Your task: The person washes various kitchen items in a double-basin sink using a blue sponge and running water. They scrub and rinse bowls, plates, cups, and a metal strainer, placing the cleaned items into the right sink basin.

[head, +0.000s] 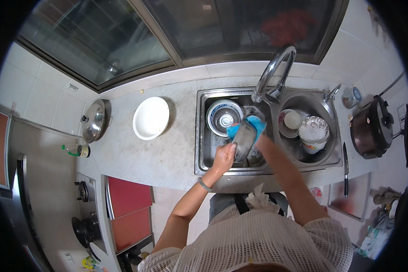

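Observation:
Over the left basin of the steel sink point(200, 136), my left hand point(225, 156) grips the near edge of a tilted grey vessel point(244, 141), blurred, whose exact kind I cannot tell. My right hand point(262, 144), also blurred, is at the vessel's right side with a blue cloth point(256, 125) that wraps around its far end. Behind them in the same basin sits a round metal bowl point(226, 120) with a blue patterned band. The round right basin holds a small white cup point(292, 120) in a dish and stacked patterned bowls point(313, 131).
A chrome faucet point(270, 73) arches over the sink. On the left counter are a white bowl point(151, 118), a metal lid point(94, 121) and a bottle point(83, 151). Right of the sink lie a knife point(346, 170) and a dark rice cooker point(369, 131).

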Demonstrator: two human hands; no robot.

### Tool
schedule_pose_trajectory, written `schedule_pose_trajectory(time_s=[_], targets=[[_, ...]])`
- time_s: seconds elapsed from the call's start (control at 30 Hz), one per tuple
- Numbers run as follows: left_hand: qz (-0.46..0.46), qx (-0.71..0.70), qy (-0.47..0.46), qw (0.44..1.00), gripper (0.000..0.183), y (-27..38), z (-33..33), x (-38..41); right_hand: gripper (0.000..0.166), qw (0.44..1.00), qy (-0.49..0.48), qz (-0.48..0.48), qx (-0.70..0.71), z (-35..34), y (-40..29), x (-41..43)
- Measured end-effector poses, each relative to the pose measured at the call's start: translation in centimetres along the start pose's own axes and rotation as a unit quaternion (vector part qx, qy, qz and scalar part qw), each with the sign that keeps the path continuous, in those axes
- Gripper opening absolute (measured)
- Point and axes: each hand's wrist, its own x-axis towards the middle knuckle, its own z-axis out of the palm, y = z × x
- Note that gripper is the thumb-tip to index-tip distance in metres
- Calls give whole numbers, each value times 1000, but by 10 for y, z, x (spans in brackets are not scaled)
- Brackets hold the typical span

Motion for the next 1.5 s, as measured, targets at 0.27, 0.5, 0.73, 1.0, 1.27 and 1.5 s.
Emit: schedule_pose_trajectory(time_s=[0.27, 0.5, 0.73, 1.0, 1.27, 1.5], targets=[[115, 216, 43, 969, 22, -50, 35, -3, 33, 976, 76, -23, 204, 15, 55, -14], [35, 79, -12, 996, 27, -23, 19, -8, 29, 981, 105, -38, 159, 13, 13, -13], [-132, 16, 253, 958, 35, -26, 36, 17, 36, 974, 138, -30, 176, 45, 39, -8], [-166, -61, 151, 973, 39, -36, 28, 11, 46, 990, 34, -12, 133, -32, 17, 8], [-389, -359, 237, 814, 37, -112, 28, 14, 30, 961, 203, -161, 101, -43, 24, 14], [-572, -613, 124, 531, 70, -83, 33, 22, 20, 465, 225, -466, -718, -26, 13, -2]])
